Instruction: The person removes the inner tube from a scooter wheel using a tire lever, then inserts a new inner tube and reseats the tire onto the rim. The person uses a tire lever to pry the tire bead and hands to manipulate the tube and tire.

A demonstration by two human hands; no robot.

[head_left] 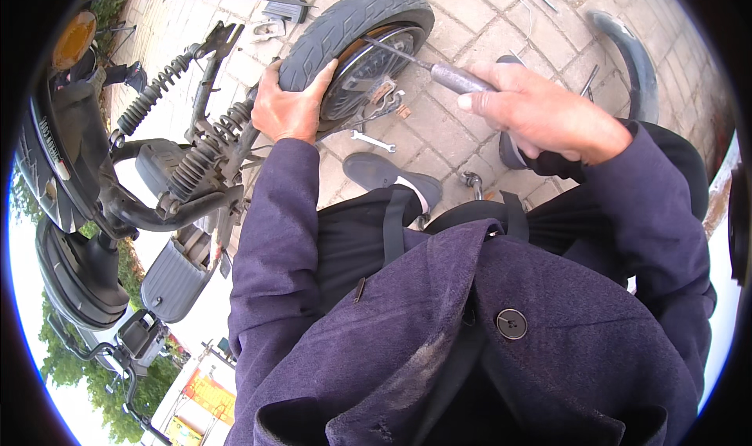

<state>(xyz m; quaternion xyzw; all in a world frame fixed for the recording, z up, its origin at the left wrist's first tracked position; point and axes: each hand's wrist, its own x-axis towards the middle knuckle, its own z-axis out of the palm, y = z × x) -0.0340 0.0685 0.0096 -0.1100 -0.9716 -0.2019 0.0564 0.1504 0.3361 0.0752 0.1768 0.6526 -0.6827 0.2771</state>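
A small scooter wheel with a black treaded tyre [329, 34] and a dark metal hub [364, 81] stands on the paving in front of me. My left hand [291, 105] is closed on the near side of the tyre, thumb by the rim. My right hand [540, 109] grips the grey handle of a worn, screwdriver-like pry tool [454, 77]. Its thin shaft reaches left, and its tip sits at the gap between tyre and rim. Wires and an axle end [399, 105] stick out of the hub. The fingers under the handle are partly hidden.
An open-end wrench [374, 141] lies by my shoe [392, 175]. At left is a scooter frame with coil shock absorbers [196, 168]. A curved black rubber piece [633, 62] lies at far right, near thin metal rods [589, 81]. A metal fitting [472, 183] lies between my feet.
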